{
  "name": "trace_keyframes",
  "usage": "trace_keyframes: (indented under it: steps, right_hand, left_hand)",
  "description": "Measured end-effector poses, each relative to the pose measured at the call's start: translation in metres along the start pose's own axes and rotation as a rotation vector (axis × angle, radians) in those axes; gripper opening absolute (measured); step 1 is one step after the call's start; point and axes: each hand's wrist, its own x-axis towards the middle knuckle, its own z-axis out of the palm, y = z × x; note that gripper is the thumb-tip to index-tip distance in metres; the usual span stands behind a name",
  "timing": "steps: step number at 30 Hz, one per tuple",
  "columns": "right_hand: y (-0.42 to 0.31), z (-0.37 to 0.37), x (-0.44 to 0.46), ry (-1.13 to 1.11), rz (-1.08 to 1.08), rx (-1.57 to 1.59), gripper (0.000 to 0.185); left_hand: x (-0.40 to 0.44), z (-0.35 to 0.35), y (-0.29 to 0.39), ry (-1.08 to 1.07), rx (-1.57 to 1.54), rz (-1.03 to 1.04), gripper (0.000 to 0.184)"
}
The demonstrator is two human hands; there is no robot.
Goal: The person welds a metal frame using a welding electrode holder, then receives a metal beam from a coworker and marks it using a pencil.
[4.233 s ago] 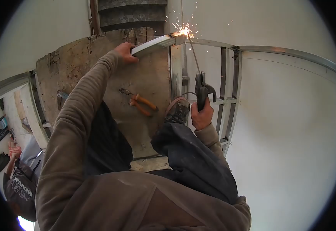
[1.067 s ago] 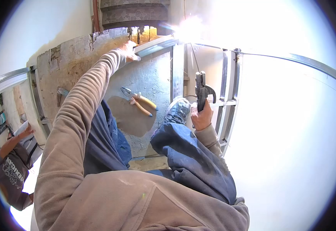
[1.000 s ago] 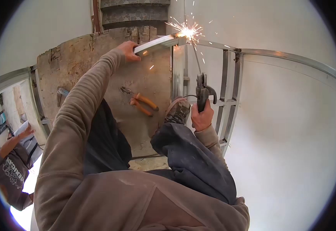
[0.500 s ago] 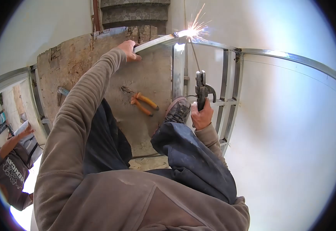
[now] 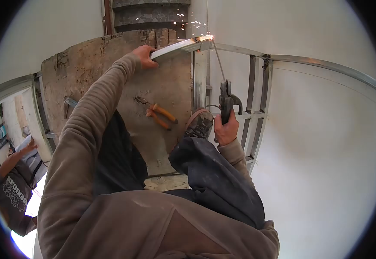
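Observation:
My left hand [image 5: 145,57] is closed around the near end of a square metal tube [image 5: 175,49]. The tube's far end glows orange where it meets the metal frame [image 5: 229,48]. In my right hand [image 5: 226,129] is the black handle of a welding electrode holder [image 5: 227,101]. A thin welding rod [image 5: 218,59] runs up from its jaws, with its tip at the glowing tube end. Orange-handled pliers [image 5: 160,115] lie on the worn wooden board [image 5: 127,142] between my legs.
A hammer-like tool [image 5: 69,103] lies on the board by my left sleeve. Stone-patterned steps [image 5: 151,16] rise beyond the board. Metal bars [image 5: 257,82] stand along the right wall. Another person [image 5: 17,185] is at the far left, near a doorway.
The bright white arc and dense spark burst have shrunk to a small orange glow with scattered sparks. The scene is darker. Both hands stay nearly in place.

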Motion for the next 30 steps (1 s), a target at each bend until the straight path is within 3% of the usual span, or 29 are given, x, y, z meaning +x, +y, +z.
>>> trace_keyframes:
  steps: [9,11,14,15,16,30]
  right_hand:
    - [0.005,-0.003,0.0,-0.078,0.073,-0.086,0.018]
    - [0.006,-0.005,0.0,-0.107,0.068,-0.14,0.022]
    - [0.004,-0.002,-0.001,-0.037,0.028,-0.039,0.026]
    - [0.004,-0.001,-0.002,-0.013,0.015,-0.005,0.027]
    - [0.002,-0.003,-0.002,-0.028,0.074,0.011,0.026]
    - [-0.002,-0.001,0.002,-0.01,0.018,-0.001,0.021]
  left_hand:
    - [0.0,-0.003,0.01,-0.067,0.011,-0.132,0.061]
    - [0.014,0.006,-0.006,-0.061,0.191,-0.15,0.06]
    - [0.003,0.004,0.001,0.0,-0.015,-0.141,0.059]
    - [0.004,-0.006,0.004,-0.111,0.004,-0.052,0.057]
    - [0.002,-0.003,0.001,-0.066,-0.028,-0.001,0.054]
    - [-0.005,-0.005,0.012,-0.064,-0.039,-0.123,0.063]
